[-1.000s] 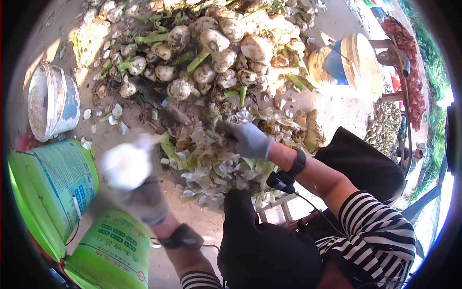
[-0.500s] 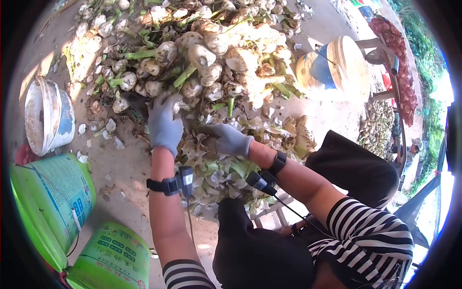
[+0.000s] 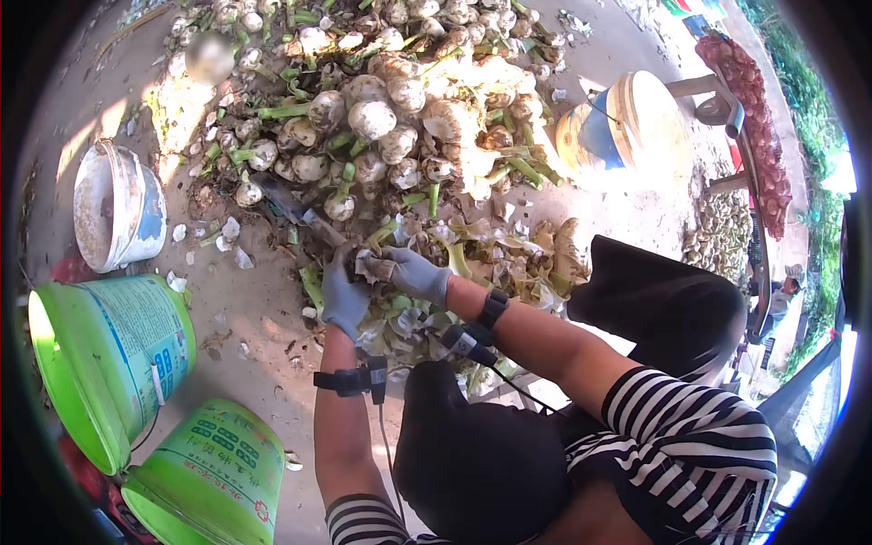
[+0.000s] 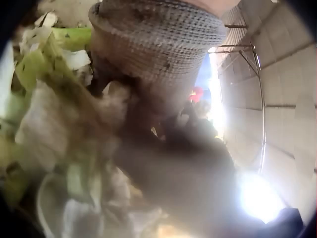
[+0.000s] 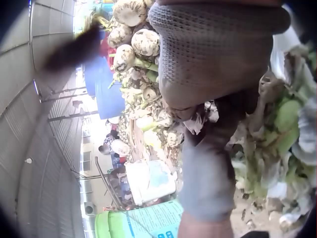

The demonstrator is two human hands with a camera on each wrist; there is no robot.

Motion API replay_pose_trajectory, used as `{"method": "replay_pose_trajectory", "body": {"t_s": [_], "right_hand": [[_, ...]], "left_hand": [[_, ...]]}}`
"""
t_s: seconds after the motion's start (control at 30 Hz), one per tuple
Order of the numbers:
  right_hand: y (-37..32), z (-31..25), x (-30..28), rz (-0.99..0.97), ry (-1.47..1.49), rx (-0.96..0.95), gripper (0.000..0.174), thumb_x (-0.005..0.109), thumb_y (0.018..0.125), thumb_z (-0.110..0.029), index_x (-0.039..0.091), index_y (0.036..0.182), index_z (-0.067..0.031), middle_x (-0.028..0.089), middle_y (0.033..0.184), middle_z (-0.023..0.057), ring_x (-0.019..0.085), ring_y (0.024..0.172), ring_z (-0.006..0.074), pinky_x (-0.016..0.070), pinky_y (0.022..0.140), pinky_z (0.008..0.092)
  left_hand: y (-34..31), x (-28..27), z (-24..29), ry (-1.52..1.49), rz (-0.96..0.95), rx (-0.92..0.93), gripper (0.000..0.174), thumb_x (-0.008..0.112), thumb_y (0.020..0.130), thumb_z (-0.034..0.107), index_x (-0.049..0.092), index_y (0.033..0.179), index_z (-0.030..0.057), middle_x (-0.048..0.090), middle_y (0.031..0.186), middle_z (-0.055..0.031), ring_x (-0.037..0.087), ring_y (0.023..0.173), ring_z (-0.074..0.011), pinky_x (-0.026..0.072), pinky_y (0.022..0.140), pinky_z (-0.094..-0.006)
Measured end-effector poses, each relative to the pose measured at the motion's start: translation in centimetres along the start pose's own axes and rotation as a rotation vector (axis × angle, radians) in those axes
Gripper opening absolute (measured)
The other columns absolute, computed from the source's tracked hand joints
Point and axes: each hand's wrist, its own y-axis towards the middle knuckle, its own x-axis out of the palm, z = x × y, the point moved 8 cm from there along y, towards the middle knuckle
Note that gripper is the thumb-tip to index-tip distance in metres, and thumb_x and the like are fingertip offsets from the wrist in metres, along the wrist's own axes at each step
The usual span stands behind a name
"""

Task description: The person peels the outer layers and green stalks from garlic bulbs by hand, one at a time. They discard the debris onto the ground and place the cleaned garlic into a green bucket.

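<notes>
Both hands wear grey knit gloves and meet over a heap of peeled skins point(image 3: 409, 313) in the head view. Between them is a garlic bulb point(image 3: 374, 267) in dry, brownish outer skin, mostly hidden by the fingers. My left hand point(image 3: 345, 298) curls round it from the left. From the other side my right hand point(image 3: 418, 274) pinches its skin. Flaky pieces of skin point(image 5: 196, 124) show between the two gloves in the right wrist view. Just beyond the hands, a dark blade with a wooden handle point(image 3: 322, 229) lies by the pile of garlic bulbs point(image 3: 372, 118).
Two green buckets point(image 3: 204, 472) stand at the lower left, a stained white bucket point(image 3: 118, 209) above them. A white and blue pail point(image 3: 636, 123) is right of the pile. Red mesh sacks point(image 3: 754, 127) line a rail at the far right. Loose skins point(image 3: 232, 232) litter the ground.
A second ago my left hand was near the green buckets with a white bulb. It then reached into the pile and has come back beside my right hand with a bulb.
</notes>
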Motion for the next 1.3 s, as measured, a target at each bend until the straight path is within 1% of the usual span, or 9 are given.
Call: {"method": "replay_pose_trajectory", "body": {"t_s": [0.13, 0.27, 0.37, 0.5, 0.57, 0.77, 0.93, 1.03, 1.3], "right_hand": [[-2.7, -1.7, -3.6, 0.221, 0.092, 0.055, 0.037, 0.053, 0.087, -0.035, 0.061, 0.095, 0.0001, 0.061, 0.082, 0.0028, 0.053, 0.075, 0.0092, 0.0434, 0.069, 0.0243], [-5.4, -8.4, -1.6, 0.076, -0.231, -0.426, 0.028, 0.061, 0.081, -0.025, 0.060, 0.094, -0.0011, 0.064, 0.082, 0.0048, 0.056, 0.071, 0.0126, 0.0456, 0.065, 0.0273], [-7.5, -13.8, 1.3, -0.172, -0.074, -0.342, 0.024, 0.061, 0.080, -0.011, 0.059, 0.103, -0.0036, 0.063, 0.092, 0.0023, 0.056, 0.078, 0.0095, 0.0466, 0.069, 0.0263], [-14.5, -23.7, 2.5, 0.316, -0.872, -1.244, 0.016, 0.060, 0.082, -0.018, 0.060, 0.084, -0.0024, 0.060, 0.069, 0.0027, 0.053, 0.061, 0.0106, 0.0445, 0.057, 0.0281], [-15.2, -25.7, 2.4, -0.098, -0.433, -0.745, 0.013, 0.057, 0.080, -0.011, 0.058, 0.071, -0.0015, 0.055, 0.062, 0.0021, 0.052, 0.058, 0.0104, 0.0433, 0.053, 0.0281], [-24.2, -30.1, 2.7, -0.251, -0.213, -1.069, 0.015, 0.053, 0.075, -0.012, 0.054, 0.067, 0.0004, 0.052, 0.056, 0.0039, 0.052, 0.053, 0.0113, 0.0440, 0.051, 0.0261], [-30.7, -29.7, 0.5, 0.108, -0.209, -0.861, 0.019, 0.064, 0.077, -0.019, 0.056, 0.075, -0.0012, 0.056, 0.066, 0.0001, 0.048, 0.055, 0.0050, 0.0386, 0.048, 0.0192], [-31.1, -27.2, 0.9, -0.301, 0.286, -0.782, 0.010, 0.060, 0.079, -0.011, 0.056, 0.073, -0.0032, 0.055, 0.066, 0.0008, 0.048, 0.052, 0.0059, 0.0397, 0.047, 0.0210], [-40.3, -25.2, -1.0, -0.081, -0.347, -0.785, 0.009, 0.050, 0.068, -0.003, 0.056, 0.062, 0.0008, 0.059, 0.059, 0.0083, 0.058, 0.057, 0.0128, 0.0446, 0.051, 0.0243]], "left_hand": [[-2.3, -3.0, 2.5, -0.634, 0.183, -0.117, 0.045, 0.062, 0.068, -0.009, 0.048, 0.110, 0.0011, 0.053, 0.101, -0.0035, 0.053, 0.088, -0.0115, 0.0440, 0.079, -0.0238], [-3.7, -4.2, 12.6, -0.383, 0.081, 0.089, 0.044, 0.065, 0.071, -0.004, 0.048, 0.112, 0.0019, 0.050, 0.105, -0.0033, 0.050, 0.094, -0.0128, 0.0436, 0.080, -0.0241], [-4.9, -2.9, 21.2, -0.182, 0.024, 0.222, 0.046, 0.065, 0.071, -0.004, 0.047, 0.113, 0.0020, 0.048, 0.108, -0.0038, 0.049, 0.097, -0.0135, 0.0430, 0.082, -0.0245], [-6.4, -1.8, 30.8, 0.111, -0.046, 0.423, 0.054, 0.065, 0.069, -0.008, 0.045, 0.119, -0.0002, 0.053, 0.107, -0.0045, 0.051, 0.096, -0.0131, 0.0429, 0.083, -0.0253], [-6.2, -2.0, 30.4, -0.239, -0.153, 0.243, 0.051, 0.067, 0.069, -0.005, 0.048, 0.117, 0.0012, 0.054, 0.107, -0.0045, 0.052, 0.094, -0.0123, 0.0430, 0.082, -0.0250], [-14.0, 0.7, 42.6, -0.251, -0.250, 0.241, 0.047, 0.065, 0.072, 0.000, 0.049, 0.117, 0.0007, 0.056, 0.105, -0.0038, 0.052, 0.093, -0.0126, 0.0427, 0.082, -0.0255], [-18.2, 4.5, 45.4, -0.137, -0.194, 0.506, 0.040, 0.067, 0.075, 0.002, 0.051, 0.112, 0.0015, 0.058, 0.098, -0.0041, 0.053, 0.088, -0.0095, 0.0436, 0.080, -0.0237], [-20.1, 5.6, 45.5, -0.117, -0.170, 0.428, 0.035, 0.066, 0.075, 0.000, 0.053, 0.108, 0.0005, 0.059, 0.097, -0.0038, 0.054, 0.086, -0.0097, 0.0452, 0.078, -0.0241], [-25.1, 10.5, 43.6, -0.455, -0.392, 0.228, 0.032, 0.062, 0.078, 0.007, 0.053, 0.109, 0.0023, 0.060, 0.094, -0.0030, 0.057, 0.082, -0.0101, 0.0478, 0.071, -0.0224]]}}
